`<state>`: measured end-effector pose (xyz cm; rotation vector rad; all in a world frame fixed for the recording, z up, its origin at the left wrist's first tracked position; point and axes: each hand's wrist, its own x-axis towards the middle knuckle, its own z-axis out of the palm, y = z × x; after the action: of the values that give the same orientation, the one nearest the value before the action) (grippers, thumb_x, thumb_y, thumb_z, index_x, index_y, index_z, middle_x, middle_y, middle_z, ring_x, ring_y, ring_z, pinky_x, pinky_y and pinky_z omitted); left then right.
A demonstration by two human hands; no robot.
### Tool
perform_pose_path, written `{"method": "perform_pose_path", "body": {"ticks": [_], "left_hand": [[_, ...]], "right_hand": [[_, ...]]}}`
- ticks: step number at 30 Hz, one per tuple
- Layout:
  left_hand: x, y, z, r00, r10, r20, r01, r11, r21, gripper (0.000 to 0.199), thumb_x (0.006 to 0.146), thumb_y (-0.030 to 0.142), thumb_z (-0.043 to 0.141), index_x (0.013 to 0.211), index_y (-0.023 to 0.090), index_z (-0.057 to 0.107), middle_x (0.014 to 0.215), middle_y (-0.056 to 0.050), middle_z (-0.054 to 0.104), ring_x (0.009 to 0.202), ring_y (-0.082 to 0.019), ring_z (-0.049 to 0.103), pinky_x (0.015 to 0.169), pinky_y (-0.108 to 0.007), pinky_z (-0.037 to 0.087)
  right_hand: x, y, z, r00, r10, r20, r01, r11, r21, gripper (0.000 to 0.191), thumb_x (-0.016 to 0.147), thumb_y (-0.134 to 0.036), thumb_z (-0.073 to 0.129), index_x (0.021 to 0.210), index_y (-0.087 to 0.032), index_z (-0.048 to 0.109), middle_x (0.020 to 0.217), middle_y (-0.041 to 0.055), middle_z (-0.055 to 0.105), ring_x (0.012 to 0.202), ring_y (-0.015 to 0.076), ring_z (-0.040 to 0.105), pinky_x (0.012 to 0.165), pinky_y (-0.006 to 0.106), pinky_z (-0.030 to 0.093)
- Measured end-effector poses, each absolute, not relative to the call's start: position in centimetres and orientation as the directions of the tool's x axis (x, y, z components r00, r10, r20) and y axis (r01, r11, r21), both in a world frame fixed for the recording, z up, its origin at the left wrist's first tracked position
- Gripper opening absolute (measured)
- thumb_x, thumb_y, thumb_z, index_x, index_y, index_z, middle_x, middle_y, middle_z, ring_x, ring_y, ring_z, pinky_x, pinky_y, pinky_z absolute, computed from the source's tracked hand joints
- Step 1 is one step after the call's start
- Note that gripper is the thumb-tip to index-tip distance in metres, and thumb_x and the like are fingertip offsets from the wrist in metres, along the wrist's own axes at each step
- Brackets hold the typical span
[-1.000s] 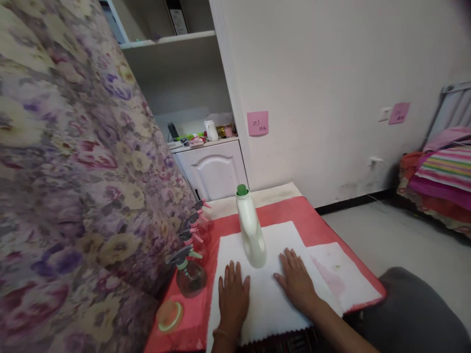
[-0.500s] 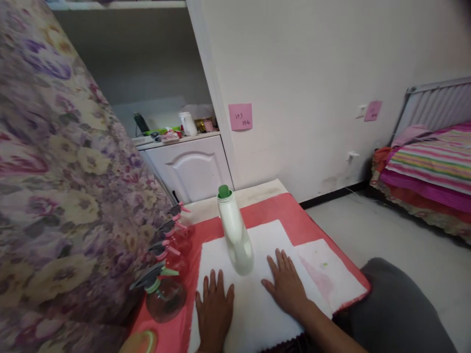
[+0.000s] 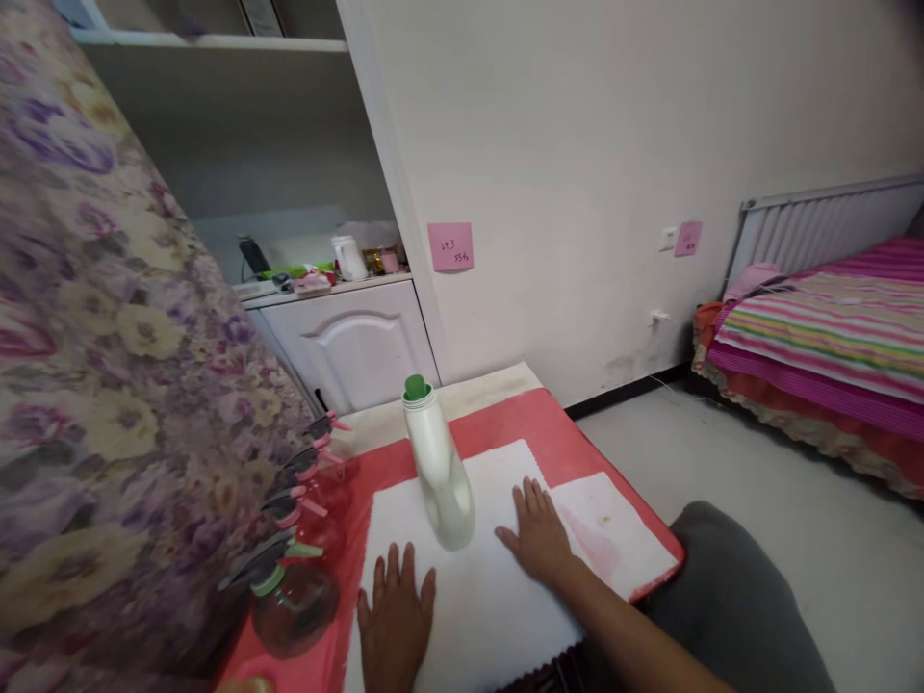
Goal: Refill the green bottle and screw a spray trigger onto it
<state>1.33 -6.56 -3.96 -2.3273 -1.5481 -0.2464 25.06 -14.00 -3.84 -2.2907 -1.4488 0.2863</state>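
A pale green-white plastic bottle (image 3: pixel 442 472) with a handle stands upright on a white cloth (image 3: pixel 491 577). Its neck has no outer cap on, and a green spout (image 3: pixel 416 388) shows in the opening. My left hand (image 3: pixel 396 616) lies flat on the cloth, fingers spread, to the left and nearer than the bottle. On the bottle's right, my right hand (image 3: pixel 538 534) rests palm down with its fingers stretched out. Both hands are apart from the bottle and hold nothing.
Several clear spray bottles (image 3: pixel 295 606) with pink or green collars line the left of the red-covered table (image 3: pixel 498 419). A stained white cloth (image 3: pixel 613 529) lies at right. A floral curtain (image 3: pixel 108 385) hangs at left, and a white cabinet (image 3: pixel 361 337) stands behind.
The whole view has shifted, so the scene sits further left and slightly lower. Both hands still lie flat on the cloth, and the bottle stands in the same place.
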Motion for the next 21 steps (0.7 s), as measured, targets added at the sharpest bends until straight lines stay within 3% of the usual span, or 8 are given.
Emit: {"method": "perform_pose_path", "body": {"ticks": [5,21], "left_hand": [[1.4,-6.2,-4.1,0.381,0.872,0.307,0.922,-0.334,-0.196,0.054,0.094,0.039,0.032,0.143,0.018,0.040,0.153,-0.010,0.037,0.140,-0.031,0.033,0.110,-0.055,0.030],[1.9,-6.5,-3.3,0.348,0.909,0.229,0.920,-0.285,-0.268,0.058,0.093,0.043,0.034,0.147,0.020,0.032,0.156,-0.008,0.028,0.143,-0.028,0.028,0.112,-0.051,0.027]], "right_hand": [[25.6,-13.4,-3.6,0.453,0.891,0.038,0.794,-0.384,-0.471,0.084,0.088,-0.062,0.038,0.150,-0.008,0.023,0.160,0.0160,0.011,0.148,0.0294,0.006,0.119,0.040,0.005],[26.9,-13.2,-3.7,0.448,0.892,0.064,0.779,-0.354,-0.518,0.089,0.087,-0.066,0.038,0.150,-0.007,0.020,0.160,0.0176,0.008,0.148,0.0299,0.003,0.119,0.040,0.003]]}}
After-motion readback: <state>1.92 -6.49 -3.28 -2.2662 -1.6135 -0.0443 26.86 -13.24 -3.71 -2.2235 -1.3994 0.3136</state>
